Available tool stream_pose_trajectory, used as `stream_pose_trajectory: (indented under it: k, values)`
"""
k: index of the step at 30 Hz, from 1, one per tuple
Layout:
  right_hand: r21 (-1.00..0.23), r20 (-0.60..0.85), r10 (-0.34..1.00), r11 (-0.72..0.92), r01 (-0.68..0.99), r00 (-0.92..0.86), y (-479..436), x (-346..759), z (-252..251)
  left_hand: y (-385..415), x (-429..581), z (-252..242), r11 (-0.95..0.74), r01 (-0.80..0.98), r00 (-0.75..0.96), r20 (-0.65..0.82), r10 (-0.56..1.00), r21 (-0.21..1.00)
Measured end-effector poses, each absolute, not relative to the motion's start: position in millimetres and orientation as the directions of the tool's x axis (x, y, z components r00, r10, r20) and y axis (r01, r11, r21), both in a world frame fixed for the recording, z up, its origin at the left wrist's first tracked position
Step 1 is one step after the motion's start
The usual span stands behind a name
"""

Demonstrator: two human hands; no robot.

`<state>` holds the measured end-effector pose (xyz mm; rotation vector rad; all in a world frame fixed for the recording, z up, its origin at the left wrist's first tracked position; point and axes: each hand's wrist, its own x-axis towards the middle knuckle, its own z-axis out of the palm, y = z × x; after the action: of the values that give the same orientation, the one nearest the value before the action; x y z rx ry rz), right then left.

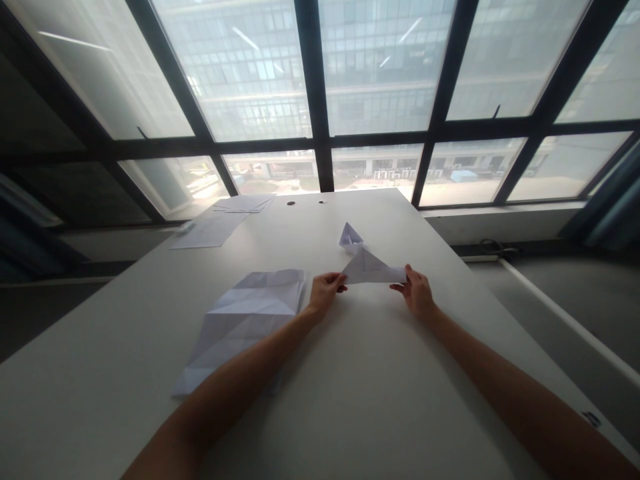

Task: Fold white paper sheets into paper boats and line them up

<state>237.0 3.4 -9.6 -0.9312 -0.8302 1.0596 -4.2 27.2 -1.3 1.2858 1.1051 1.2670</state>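
A folded white paper triangle is held just above the white table between both hands. My left hand pinches its left corner, fingers closed. My right hand pinches its right corner, fingers closed too. Just behind the triangle stands a small finished paper boat, apart from both hands. To the left of my left forearm lies a creased, partly unfolded white sheet.
Several flat paper sheets lie at the table's far left corner. Two small round holes sit near the far edge. Large dark-framed windows rise behind the table. The floor drops away on the right side.
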Motion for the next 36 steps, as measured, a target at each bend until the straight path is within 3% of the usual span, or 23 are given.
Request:
stream_pose_trajectory:
  k: [8,15,29,36]
  values:
    - [-0.94,0.127,0.973,0.181,-0.288,0.194,0.8,236.7,-10.8,27.4,-3.9,-1.1,-0.1,-0.039,0.025,0.101,0.995,0.994]
    - [-0.943,0.129,0.943,0.212,-0.255,0.307,1.4,236.8,-7.9,27.8,-4.4,-0.8,-0.095,-0.039,0.018,0.095,0.995,0.995]
    - [-0.905,0.426,0.87,0.414,0.101,0.25,0.5,236.0,-12.1,28.5,-4.1,0.2,-0.074,-0.068,-0.017,0.073,0.997,0.995]
    - [-0.85,0.521,0.839,0.492,0.188,0.16,-9.5,232.6,-3.1,30.8,-5.1,-0.4,-0.031,-0.136,-0.037,0.026,0.999,0.99]
